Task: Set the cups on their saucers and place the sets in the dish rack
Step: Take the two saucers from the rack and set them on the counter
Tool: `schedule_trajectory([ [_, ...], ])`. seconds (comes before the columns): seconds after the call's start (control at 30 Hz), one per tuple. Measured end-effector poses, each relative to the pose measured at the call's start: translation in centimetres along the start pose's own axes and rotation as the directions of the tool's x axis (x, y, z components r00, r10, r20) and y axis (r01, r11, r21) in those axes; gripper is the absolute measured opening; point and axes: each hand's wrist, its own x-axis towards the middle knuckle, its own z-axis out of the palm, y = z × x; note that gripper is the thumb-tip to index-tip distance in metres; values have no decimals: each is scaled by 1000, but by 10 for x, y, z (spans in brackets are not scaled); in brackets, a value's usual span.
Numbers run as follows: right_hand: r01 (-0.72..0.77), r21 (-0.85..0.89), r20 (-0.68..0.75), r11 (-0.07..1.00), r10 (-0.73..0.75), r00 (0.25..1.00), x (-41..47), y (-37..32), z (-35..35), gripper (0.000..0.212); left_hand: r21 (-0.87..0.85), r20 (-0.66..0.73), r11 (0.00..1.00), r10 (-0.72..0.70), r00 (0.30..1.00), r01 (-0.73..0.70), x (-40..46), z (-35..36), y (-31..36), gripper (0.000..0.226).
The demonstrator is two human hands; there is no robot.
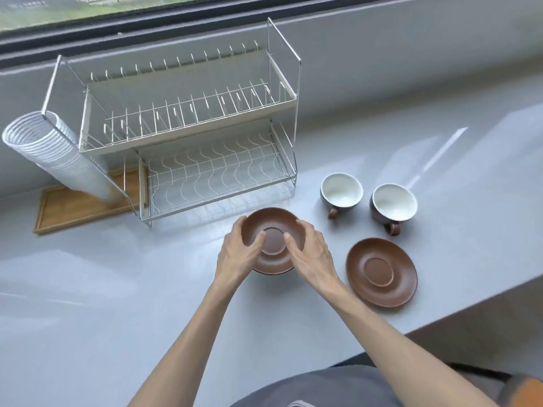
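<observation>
From the head camera, the task looked barely begun. Both tiers of the dish rack [188,136] stood bare, and neither cup sat on a saucer. The left hand [238,254] and the right hand [311,251] each gripped an opposite edge of one brown saucer [273,239], thumbs pressed on its upper face and fingers curled round the rim, holding it tilted just in front of the rack's lower tier; whether it was lifted clear of the counter [117,289] could not be told. The second saucer [381,271] lay flat to the right. Beyond it the two cups [341,190] [393,202] stood upright and apart. By that look, both pairings and both placements remained.
</observation>
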Motion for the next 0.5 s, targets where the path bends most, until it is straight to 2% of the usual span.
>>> schedule_trajectory([
  [0.5, -137, 13, -61, 990, 138, 989, -31, 65, -13, 59, 26, 175, 999, -31, 984, 26, -19, 56, -12, 75],
])
